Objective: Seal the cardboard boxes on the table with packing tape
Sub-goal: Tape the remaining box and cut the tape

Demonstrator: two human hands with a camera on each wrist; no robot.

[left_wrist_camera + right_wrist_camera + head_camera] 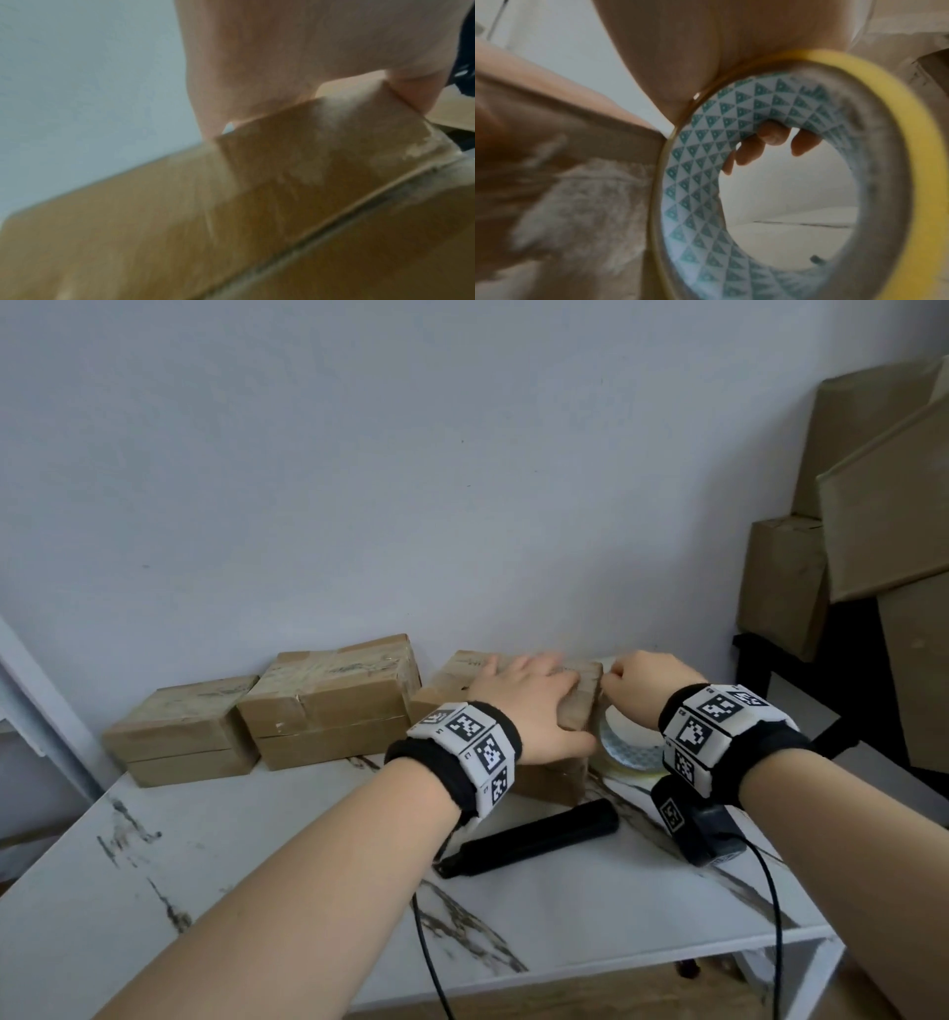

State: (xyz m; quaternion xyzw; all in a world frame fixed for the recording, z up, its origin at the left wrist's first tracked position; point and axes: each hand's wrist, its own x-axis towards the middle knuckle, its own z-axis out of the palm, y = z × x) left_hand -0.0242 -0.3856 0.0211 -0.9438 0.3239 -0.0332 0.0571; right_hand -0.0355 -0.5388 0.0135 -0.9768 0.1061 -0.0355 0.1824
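Cardboard boxes sit in a row along the back of the white marble-pattern table (246, 875), against the pale wall (359, 454). Largest in view: a stack of brown cartons (873, 516) leaning at the far right, off the table. On the table, the left box (179, 731) and the middle box (328, 706) each rest on a second box, and both show strips of clear tape on top. The right box (575, 706) is the one being worked on; it also sits on another box, at the table's right rear.

Left hand (524, 706): laid palm-down on top of the right box, fingers straight and spread, thumb over the near right edge. Left wrist view shows the palm pressed against brown tape-covered cardboard; blurred.

Right hand (647, 680): just beside the right box's right end, fingers curled. Right wrist view shows fingertips (772, 136) hooked through the core of the tape roll (885, 162), so it grips the roll. Roll has a yellow rim and a blue-green triangle print inside the core; it stands on edge, touching the box's right end.

A black bar-shaped object (534, 837) lies on the table in front of the right box. Marker-printed bands are on both wrists, and black cables (431, 963) hang from them.
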